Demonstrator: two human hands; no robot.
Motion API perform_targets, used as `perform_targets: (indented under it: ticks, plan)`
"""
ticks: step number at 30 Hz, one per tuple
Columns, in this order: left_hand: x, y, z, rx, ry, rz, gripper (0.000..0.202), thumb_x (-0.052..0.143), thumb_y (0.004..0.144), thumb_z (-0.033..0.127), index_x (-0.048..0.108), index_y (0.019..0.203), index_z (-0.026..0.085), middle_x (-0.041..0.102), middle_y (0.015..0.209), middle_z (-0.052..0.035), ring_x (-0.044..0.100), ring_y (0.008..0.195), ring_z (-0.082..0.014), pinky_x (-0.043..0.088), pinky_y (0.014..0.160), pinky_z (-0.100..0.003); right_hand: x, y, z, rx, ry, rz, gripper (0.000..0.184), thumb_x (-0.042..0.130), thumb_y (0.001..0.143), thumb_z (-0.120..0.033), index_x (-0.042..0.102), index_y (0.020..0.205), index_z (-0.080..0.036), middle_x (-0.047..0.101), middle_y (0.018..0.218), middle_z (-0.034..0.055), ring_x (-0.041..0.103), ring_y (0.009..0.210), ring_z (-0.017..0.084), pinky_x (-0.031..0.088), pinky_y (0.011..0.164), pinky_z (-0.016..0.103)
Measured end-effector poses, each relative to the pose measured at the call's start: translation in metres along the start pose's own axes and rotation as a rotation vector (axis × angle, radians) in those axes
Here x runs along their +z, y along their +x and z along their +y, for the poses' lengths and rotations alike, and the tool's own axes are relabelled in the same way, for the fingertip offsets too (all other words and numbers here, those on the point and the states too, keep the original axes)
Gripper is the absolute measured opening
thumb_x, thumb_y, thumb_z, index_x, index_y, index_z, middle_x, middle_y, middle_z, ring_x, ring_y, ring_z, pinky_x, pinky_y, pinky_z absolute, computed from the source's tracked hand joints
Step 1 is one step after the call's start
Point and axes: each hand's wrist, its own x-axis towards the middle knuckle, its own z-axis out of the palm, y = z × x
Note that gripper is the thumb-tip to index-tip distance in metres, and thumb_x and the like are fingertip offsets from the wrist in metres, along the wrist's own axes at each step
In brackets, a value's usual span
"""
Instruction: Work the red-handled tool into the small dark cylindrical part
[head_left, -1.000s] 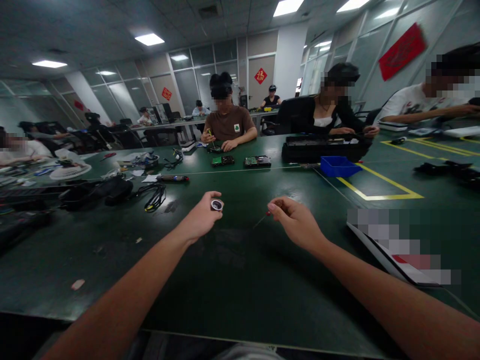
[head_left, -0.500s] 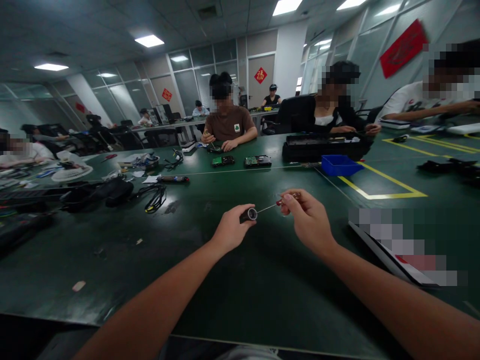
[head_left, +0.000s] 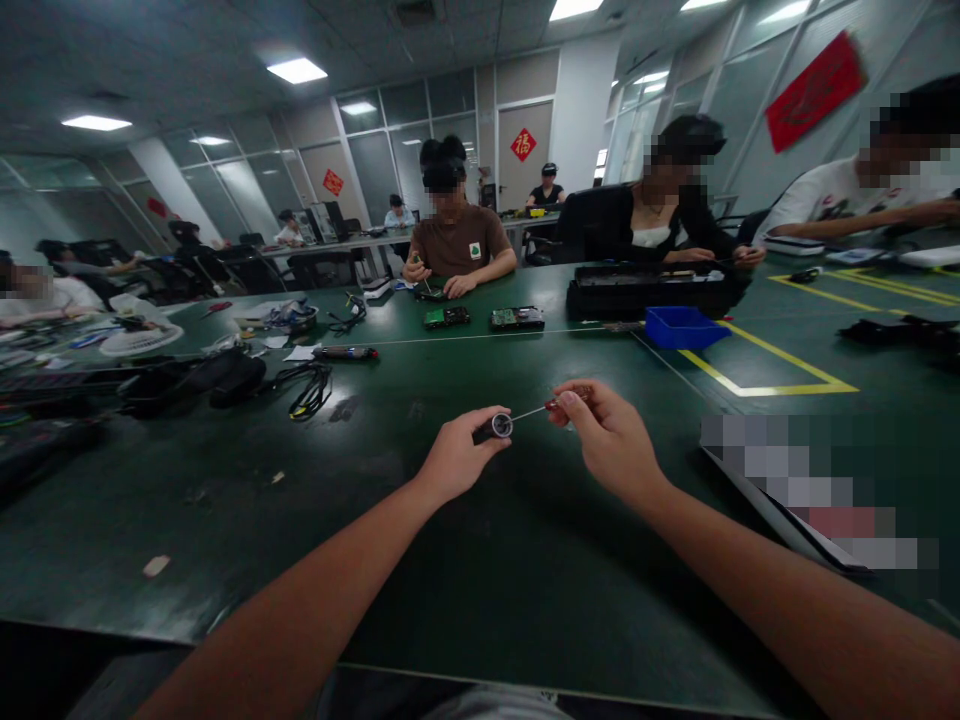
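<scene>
My left hand (head_left: pixel 454 460) is closed around a small dark cylinder (head_left: pixel 496 427) with a round silvery end that faces me. My right hand (head_left: pixel 609 435) pinches a thin screwdriver (head_left: pixel 541 409) with a red handle by its grip. The screwdriver's metal shaft points left and its tip meets the cylinder's end. Both hands hover just above the dark green table (head_left: pixel 465 560), close together near the middle of the view.
A blurred flat item (head_left: pixel 795 490) lies at my right. A blue bin (head_left: pixel 681 327) and a long black case (head_left: pixel 652 292) sit farther back. Cables and black bags (head_left: pixel 217 378) lie at the left. Circuit boards (head_left: pixel 480 319) rest before a person opposite. Several other people work around the tables.
My hands have come together: one second ago they were apart with the screwdriver pointing down-left, and now its tip touches the cylinder's end. Since half a second ago they have barely shifted.
</scene>
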Motion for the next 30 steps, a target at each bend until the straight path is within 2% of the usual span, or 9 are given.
perform_targets:
  ticks: [7, 13, 19, 23, 27, 30]
  plan:
    - [-0.004, -0.001, -0.002, 0.048, 0.106, 0.003, 0.040, 0.073, 0.082, 0.021, 0.068, 0.122, 0.027, 0.070, 0.118, -0.0031, 0.062, 0.112, -0.0226, 0.044, 0.102, -0.038, -0.005, -0.001, -0.013, -0.055, -0.272, -0.015, 0.031, 0.062, 0.088, -0.050, 0.068, 0.081, -0.021, 0.068, 0.064, 0.0011, 0.063, 0.059, 0.018, 0.044, 0.060, 0.031]
    - [-0.005, -0.001, -0.001, 0.065, 0.149, -0.015, 0.040, 0.074, 0.083, 0.021, 0.067, 0.122, 0.027, 0.071, 0.114, -0.0025, 0.062, 0.108, -0.0219, 0.044, 0.096, -0.037, -0.005, -0.004, -0.011, -0.150, -0.256, -0.126, 0.019, 0.052, 0.094, -0.033, 0.064, 0.100, -0.020, 0.071, 0.081, 0.0030, 0.068, 0.074, 0.019, 0.047, 0.067, 0.031]
    - [-0.005, -0.001, 0.002, 0.063, 0.166, -0.031, 0.040, 0.073, 0.083, 0.021, 0.067, 0.122, 0.026, 0.070, 0.116, -0.0034, 0.061, 0.109, -0.0228, 0.044, 0.098, -0.039, -0.004, -0.003, -0.014, -0.056, -0.308, -0.095, 0.032, 0.045, 0.097, -0.046, 0.064, 0.089, -0.022, 0.059, 0.061, -0.0007, 0.054, 0.053, 0.016, 0.037, 0.052, 0.030]
    - [-0.005, -0.002, 0.001, 0.068, 0.160, -0.025, 0.040, 0.073, 0.083, 0.023, 0.067, 0.122, 0.027, 0.070, 0.117, -0.0035, 0.061, 0.110, -0.0228, 0.044, 0.099, -0.039, -0.005, -0.004, -0.015, -0.084, -0.265, -0.137, 0.024, 0.043, 0.098, -0.037, 0.062, 0.102, -0.023, 0.064, 0.073, 0.0009, 0.058, 0.062, 0.018, 0.040, 0.057, 0.031]
    - [-0.005, -0.002, 0.000, 0.069, 0.151, -0.015, 0.040, 0.073, 0.083, 0.021, 0.067, 0.122, 0.026, 0.070, 0.117, -0.0035, 0.062, 0.110, -0.0220, 0.044, 0.100, -0.037, -0.006, -0.005, -0.015, -0.078, -0.285, -0.173, 0.030, 0.040, 0.100, -0.041, 0.064, 0.102, -0.023, 0.064, 0.073, 0.0012, 0.058, 0.061, 0.018, 0.040, 0.057, 0.032]
    - [-0.006, -0.001, 0.001, 0.057, 0.146, -0.024, 0.039, 0.072, 0.083, 0.020, 0.067, 0.121, 0.026, 0.070, 0.116, -0.0035, 0.062, 0.110, -0.0219, 0.044, 0.100, -0.037, -0.004, -0.005, -0.014, -0.071, -0.270, -0.129, 0.027, 0.043, 0.098, -0.039, 0.062, 0.109, -0.022, 0.068, 0.080, 0.0028, 0.060, 0.065, 0.019, 0.042, 0.060, 0.033]
